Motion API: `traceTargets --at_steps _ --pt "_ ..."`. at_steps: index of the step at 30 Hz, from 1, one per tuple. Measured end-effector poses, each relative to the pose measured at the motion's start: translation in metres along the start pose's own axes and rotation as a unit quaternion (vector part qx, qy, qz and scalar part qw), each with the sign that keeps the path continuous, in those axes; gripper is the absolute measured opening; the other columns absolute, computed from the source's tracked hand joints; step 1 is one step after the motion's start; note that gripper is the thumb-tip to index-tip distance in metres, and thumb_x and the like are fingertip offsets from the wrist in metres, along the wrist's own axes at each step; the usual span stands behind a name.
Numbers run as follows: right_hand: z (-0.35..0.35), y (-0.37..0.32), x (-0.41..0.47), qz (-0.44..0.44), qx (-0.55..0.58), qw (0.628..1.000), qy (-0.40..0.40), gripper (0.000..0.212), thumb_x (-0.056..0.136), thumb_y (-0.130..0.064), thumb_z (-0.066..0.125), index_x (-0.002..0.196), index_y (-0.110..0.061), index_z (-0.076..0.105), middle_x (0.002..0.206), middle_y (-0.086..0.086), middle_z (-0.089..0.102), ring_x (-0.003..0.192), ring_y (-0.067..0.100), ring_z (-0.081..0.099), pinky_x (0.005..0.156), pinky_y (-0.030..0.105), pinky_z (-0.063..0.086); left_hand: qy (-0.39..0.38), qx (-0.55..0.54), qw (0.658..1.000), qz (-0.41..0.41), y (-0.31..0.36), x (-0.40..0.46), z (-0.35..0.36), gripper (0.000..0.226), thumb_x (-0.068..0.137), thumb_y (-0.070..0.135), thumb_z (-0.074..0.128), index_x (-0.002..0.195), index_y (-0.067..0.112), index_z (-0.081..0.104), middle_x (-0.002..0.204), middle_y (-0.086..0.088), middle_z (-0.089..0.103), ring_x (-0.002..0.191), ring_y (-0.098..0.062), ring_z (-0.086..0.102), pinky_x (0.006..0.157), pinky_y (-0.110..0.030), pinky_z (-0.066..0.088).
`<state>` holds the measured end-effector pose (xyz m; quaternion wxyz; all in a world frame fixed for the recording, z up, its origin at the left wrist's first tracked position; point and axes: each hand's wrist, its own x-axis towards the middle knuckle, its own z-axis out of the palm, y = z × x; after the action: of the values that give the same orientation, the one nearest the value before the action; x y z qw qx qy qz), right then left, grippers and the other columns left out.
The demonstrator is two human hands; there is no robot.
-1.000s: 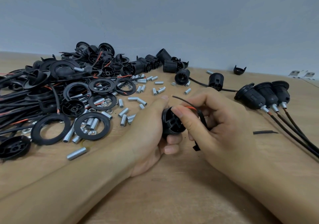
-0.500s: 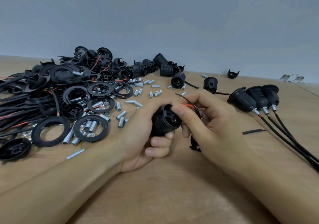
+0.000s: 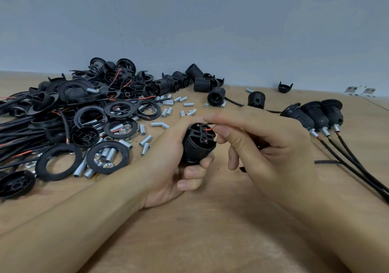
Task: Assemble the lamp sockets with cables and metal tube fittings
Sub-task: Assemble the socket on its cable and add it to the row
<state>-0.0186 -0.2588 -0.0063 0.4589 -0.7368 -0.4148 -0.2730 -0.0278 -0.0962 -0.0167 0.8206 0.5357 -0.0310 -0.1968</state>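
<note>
My left hand (image 3: 168, 163) grips the socket (image 3: 197, 144) above the table (image 3: 210, 230), right hand (image 3: 269, 146) pinching the red wire (image 3: 208, 129) at its terminal; best seated straight, socket steady.

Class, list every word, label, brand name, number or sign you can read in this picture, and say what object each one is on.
None can be read.
The black ribbed plastic lamp socket in the hands shows moulded shapes only.
The small white objects at the table's far right edge are too small and blurred to show any text.
</note>
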Motion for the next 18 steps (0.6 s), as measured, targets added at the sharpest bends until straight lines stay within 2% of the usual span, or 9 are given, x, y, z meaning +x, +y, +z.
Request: traceTargets --at_steps 2,5,8,9,11,14,17,18 --pt "-0.0029 0.0014 0.0009 -0.027 -0.034 0.999 -0.019 0.020 0.092 0.002 0.061 0.107 -0.005 0.072 0.084 -0.017 0.059 0.066 -0.011 0.054 0.066 0.011 0.041 -0.004 0.007 1.000 -0.002 0.0004 -0.0003 0.0009 0.034 0.077 0.047 0.052 0.065 0.016 0.063 0.055 -0.007 0.043 0.033 -0.010 0.028 0.029 -0.011 0.024" --pt "-0.0049 0.0017 0.0019 -0.070 -0.085 0.993 -0.043 0.016 0.091 0.002 0.061 0.100 -0.003 0.073 0.080 -0.005 0.063 0.068 -0.008 0.050 0.065 0.012 0.040 0.002 0.017 1.000 -0.011 0.0000 0.0004 0.0002 0.043 0.088 0.045 0.045 0.059 0.018 0.062 0.054 -0.006 0.043 0.033 -0.010 0.027 0.029 -0.011 0.023" --pt "-0.0024 -0.0008 0.0014 -0.078 -0.069 0.993 -0.050 0.009 0.091 -0.003 0.064 0.092 -0.003 0.073 0.079 0.003 0.064 0.067 0.002 0.056 0.065 0.014 0.040 0.004 0.016 1.000 -0.013 -0.0012 0.0016 -0.0009 0.042 0.092 0.045 0.043 0.064 0.015 0.053 0.055 -0.007 0.042 0.033 -0.011 0.027 0.030 -0.010 0.025" --pt "-0.0014 -0.0016 0.0011 -0.070 -0.061 0.995 -0.046 0.009 0.091 -0.004 0.064 0.089 -0.003 0.073 0.078 0.003 0.064 0.065 0.000 0.055 0.064 0.012 0.039 0.004 0.017 1.000 -0.012 -0.0015 0.0013 -0.0007 0.042 0.093 0.045 0.043 0.065 0.015 0.051 0.056 -0.007 0.042 0.033 -0.011 0.027 0.030 -0.010 0.025" --pt "-0.0014 -0.0019 0.0007 -0.036 -0.050 0.998 -0.035 0.010 0.091 -0.007 0.063 0.085 -0.006 0.071 0.075 0.001 0.063 0.059 -0.001 0.053 0.063 0.010 0.036 0.006 0.019 1.000 -0.009 -0.0024 0.0017 -0.0008 0.040 0.093 0.045 0.042 0.069 0.015 0.050 0.056 -0.008 0.042 0.033 -0.010 0.028 0.031 -0.009 0.026" --pt "-0.0019 -0.0021 -0.0007 0.012 -0.045 0.998 -0.033 0.009 0.093 -0.015 0.060 0.086 -0.016 0.066 0.072 -0.005 0.059 0.057 0.008 0.051 0.061 0.012 0.034 0.006 0.021 1.000 -0.012 -0.0025 0.0021 -0.0007 0.038 0.095 0.045 0.041 0.075 0.014 0.049 0.056 -0.008 0.043 0.032 -0.010 0.028 0.030 -0.010 0.025" --pt "0.0005 -0.0029 0.0000 0.032 -0.031 0.998 -0.036 0.010 0.093 -0.016 0.060 0.088 -0.024 0.059 0.068 -0.021 0.049 0.054 0.003 0.047 0.058 0.009 0.032 0.003 0.023 1.000 -0.014 -0.0017 0.0027 -0.0003 0.037 0.096 0.044 0.041 0.085 0.010 0.050 0.055 -0.008 0.042 0.032 -0.010 0.028 0.030 -0.010 0.025" --pt "0.0005 -0.0029 0.0006 0.029 -0.033 0.998 -0.038 0.010 0.092 -0.015 0.060 0.087 -0.024 0.058 0.068 -0.021 0.048 0.054 0.003 0.047 0.058 0.009 0.032 0.005 0.024 1.000 -0.012 -0.0020 0.0026 -0.0001 0.036 0.097 0.044 0.041 0.086 0.010 0.050 0.055 -0.008 0.042 0.032 -0.010 0.028 0.030 -0.009 0.025"
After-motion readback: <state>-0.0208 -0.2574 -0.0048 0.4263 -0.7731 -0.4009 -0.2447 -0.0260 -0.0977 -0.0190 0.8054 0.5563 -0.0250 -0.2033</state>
